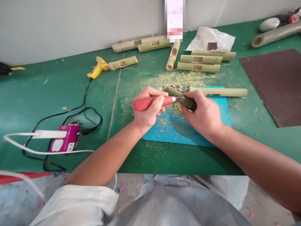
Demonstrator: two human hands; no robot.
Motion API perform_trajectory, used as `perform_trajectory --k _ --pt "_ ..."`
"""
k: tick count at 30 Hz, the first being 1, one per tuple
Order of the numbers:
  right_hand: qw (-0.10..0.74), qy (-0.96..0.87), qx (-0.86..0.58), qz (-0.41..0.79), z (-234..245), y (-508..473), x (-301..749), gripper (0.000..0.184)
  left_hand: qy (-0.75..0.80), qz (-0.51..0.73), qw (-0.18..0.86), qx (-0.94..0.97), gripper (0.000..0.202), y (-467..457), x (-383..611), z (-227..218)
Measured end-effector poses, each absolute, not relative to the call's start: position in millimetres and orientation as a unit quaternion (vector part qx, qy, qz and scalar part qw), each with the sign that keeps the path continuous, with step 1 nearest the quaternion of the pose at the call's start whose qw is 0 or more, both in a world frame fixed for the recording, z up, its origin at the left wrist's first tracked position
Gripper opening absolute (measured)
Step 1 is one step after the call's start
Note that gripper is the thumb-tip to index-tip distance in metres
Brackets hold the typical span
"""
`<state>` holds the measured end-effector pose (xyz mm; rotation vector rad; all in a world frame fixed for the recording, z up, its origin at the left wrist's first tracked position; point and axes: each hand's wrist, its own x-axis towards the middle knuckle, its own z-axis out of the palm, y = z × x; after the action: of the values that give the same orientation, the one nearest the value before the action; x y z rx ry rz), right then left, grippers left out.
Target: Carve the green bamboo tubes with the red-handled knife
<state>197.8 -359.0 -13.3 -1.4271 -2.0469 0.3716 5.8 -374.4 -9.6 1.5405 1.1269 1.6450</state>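
My left hand (148, 108) is closed around the red handle of a carving knife (164, 101). Its short metal blade points right and rests against a green bamboo tube (175, 92). My right hand (204, 110) grips the lower right end of that tube, which slants across the blue mat (199, 133). Behind the tube lie curled bamboo shavings (177, 85), and pale sawdust is scattered over the mat. Another bamboo tube (225, 92) with a cut opening lies just beyond my right hand, its left end partly hidden.
Several notched bamboo tubes (198, 67) lie along the back. At left are a yellow hot glue gun (96, 69) and a purple power adapter (67, 138) with loose cables. A brown sheet (277, 84) lies at right, below a thicker tube (277, 34). White paper (209, 37) covers some tubes.
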Motion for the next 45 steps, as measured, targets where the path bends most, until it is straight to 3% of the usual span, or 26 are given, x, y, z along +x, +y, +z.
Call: perform_trajectory --k 3,7,15,23,33,40,45 --pt "0.321 -0.762 -0.543 0.150 -12 -359 199 0.033 0.403 0.622 0.423 0.522 0.030 -368 4 -8" --pt "0.336 -0.756 -0.535 0.170 -12 -359 199 0.034 0.426 0.611 0.471 0.472 0.038 -364 5 -2" --pt "0.350 -0.740 -0.526 0.230 -11 -359 198 0.034 0.458 0.603 0.478 0.444 0.042 -360 3 -5" --pt "0.341 -0.698 -0.503 0.379 -19 -353 194 0.032 0.450 0.635 0.409 0.475 0.041 -366 5 -2" --pt "0.311 -0.645 -0.480 0.506 -8 -353 193 0.029 0.438 0.634 0.433 0.467 0.038 -367 4 1" --pt "0.253 -0.629 -0.499 0.539 0 -350 197 0.030 0.437 0.642 0.435 0.457 0.040 -367 5 3" --pt "0.214 -0.573 -0.462 0.642 2 -349 199 0.034 0.435 0.640 0.439 0.457 0.036 -367 5 5"
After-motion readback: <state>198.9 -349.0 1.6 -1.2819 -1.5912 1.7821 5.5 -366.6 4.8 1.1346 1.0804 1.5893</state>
